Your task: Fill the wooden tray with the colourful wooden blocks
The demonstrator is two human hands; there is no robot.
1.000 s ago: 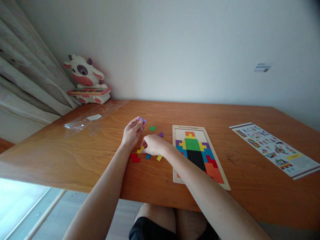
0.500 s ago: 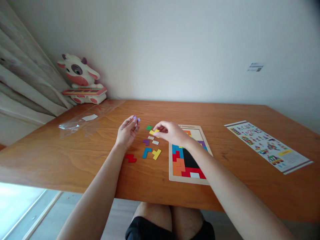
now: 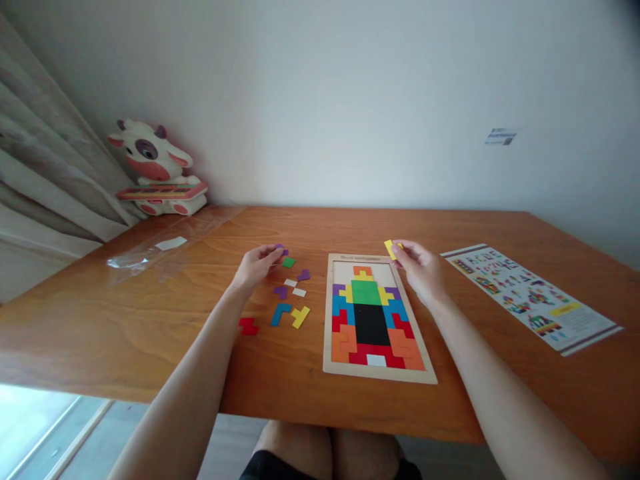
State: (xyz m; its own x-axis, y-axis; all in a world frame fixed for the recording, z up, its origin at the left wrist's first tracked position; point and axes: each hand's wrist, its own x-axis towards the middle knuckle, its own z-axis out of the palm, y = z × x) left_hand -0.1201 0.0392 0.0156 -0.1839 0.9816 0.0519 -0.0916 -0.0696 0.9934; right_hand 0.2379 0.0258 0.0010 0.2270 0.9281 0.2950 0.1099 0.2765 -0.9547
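My left hand (image 3: 257, 265) is closed on a small purple puzzle piece (image 3: 283, 249), just behind a green piece (image 3: 289, 263) on the table. My right hand (image 3: 421, 270) pinches a yellow puzzle piece (image 3: 391, 249) above the upper right corner of the wooden puzzle board (image 3: 327, 333). Inside the frame, coloured pieces form a pattern, with a bare pale area (image 3: 343, 272) along the top. Between left hand and board lie a purple piece (image 3: 303, 275), another purple piece (image 3: 281, 292), white pieces (image 3: 299, 293), a blue piece (image 3: 281, 314), a yellow piece (image 3: 300, 317) and a red piece (image 3: 249, 326).
A printed pattern sheet (image 3: 530, 300) lies to the right on the wooden table (image 3: 290, 387). At the back left, a cow toy with a keyboard (image 3: 160, 167) stands by a curtain (image 3: 45, 133). Clear plastic wrapping (image 3: 140, 257) lies in front of it.
My right hand has carried the yellow piece rightward from the loose pieces to beyond the board's top corner, uncovering the pattern and a purple piece. My left hand has lowered slightly, still holding purple.
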